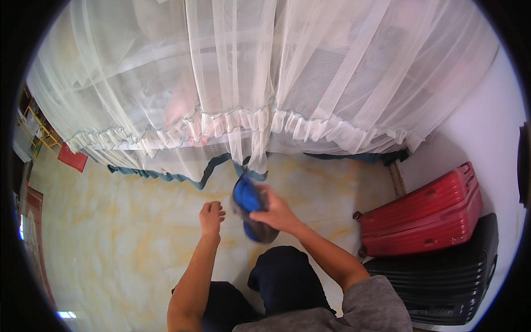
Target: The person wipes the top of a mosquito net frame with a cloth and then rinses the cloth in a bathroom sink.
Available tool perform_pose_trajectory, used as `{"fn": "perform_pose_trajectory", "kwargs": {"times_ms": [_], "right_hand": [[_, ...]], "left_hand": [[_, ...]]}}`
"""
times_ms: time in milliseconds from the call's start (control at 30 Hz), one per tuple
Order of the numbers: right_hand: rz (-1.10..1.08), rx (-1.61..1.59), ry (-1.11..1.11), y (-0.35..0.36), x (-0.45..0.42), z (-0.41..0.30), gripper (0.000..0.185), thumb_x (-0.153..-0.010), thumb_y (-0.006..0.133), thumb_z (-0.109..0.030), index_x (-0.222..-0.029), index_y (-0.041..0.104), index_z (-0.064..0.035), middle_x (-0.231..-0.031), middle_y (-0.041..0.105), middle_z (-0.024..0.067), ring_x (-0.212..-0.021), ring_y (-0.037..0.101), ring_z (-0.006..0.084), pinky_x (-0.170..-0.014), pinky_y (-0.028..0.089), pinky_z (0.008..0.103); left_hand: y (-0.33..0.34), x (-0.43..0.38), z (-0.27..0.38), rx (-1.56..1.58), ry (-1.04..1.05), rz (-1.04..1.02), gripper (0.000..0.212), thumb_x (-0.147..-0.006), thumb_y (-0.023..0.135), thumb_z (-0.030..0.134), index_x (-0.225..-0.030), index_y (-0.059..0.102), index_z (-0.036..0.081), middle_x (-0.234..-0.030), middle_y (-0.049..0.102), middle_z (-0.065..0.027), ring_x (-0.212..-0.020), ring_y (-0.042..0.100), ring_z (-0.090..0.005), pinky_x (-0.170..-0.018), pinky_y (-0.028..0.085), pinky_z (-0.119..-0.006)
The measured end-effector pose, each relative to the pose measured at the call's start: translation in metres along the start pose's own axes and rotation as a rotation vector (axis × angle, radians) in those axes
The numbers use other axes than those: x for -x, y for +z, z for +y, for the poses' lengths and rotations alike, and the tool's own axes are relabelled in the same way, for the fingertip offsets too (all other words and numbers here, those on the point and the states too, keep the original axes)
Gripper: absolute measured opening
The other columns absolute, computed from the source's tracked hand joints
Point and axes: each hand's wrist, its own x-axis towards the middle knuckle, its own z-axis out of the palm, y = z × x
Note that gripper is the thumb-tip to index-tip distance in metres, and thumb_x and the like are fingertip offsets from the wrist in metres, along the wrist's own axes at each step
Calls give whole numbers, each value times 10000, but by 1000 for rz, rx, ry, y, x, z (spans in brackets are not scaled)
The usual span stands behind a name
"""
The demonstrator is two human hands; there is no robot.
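My right hand [276,211] grips a piece of blue-and-grey footwear [249,197], which looks like a shoe or slipper. Motion blurs it, so I cannot tell whether it is one piece or two held together. It hangs above the tiled floor, close to the hem of a white mesh bed net [249,128]. To its left, my left hand [212,216] is raised with bent fingers slightly apart, holding nothing. Between the hand and the footwear there is a small gap.
The net falls over a bed, its teal trim [166,176] reaching down towards the marbled floor [137,232]. A red suitcase [419,216] and a black suitcase [439,274] stand by the right wall. A red flat item [72,157] and a yellow rack [45,133] are at far left.
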Motion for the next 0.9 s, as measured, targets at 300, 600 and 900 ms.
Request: {"fn": "perform_pose_trajectory", "kwargs": {"times_ms": [300, 600, 900], "right_hand": [[971, 281, -78, -105, -7, 65, 385, -689, 700, -202, -971, 575, 28, -909, 630, 144, -802, 588, 237, -756, 457, 337], [912, 199, 221, -104, 55, 65, 737, -647, 741, -298, -1231, 428, 23, -1158, 532, 227, -1073, 516, 338, -923, 397, 379], [1348, 620, -238, -261, 45, 53, 480, -702, 660, -129, -1100, 460, 50, -1073, 533, 245, -954, 532, 372, -858, 421, 382]], "left_hand": [[8, 6, 2, 61, -141, -177, 255, -840, 531, 227, -985, 535, 17, -860, 603, -93, -648, 586, -159, -559, 451, -268], [19, 10, -19, -209, -117, -357, 269, -832, 547, 215, -982, 557, -8, -841, 622, -129, -612, 610, -174, -537, 459, -252], [48, 21, -40, -277, -104, -522, 213, -829, 543, 178, -950, 580, 8, -807, 628, -107, -604, 613, -169, -545, 468, -256]]}}
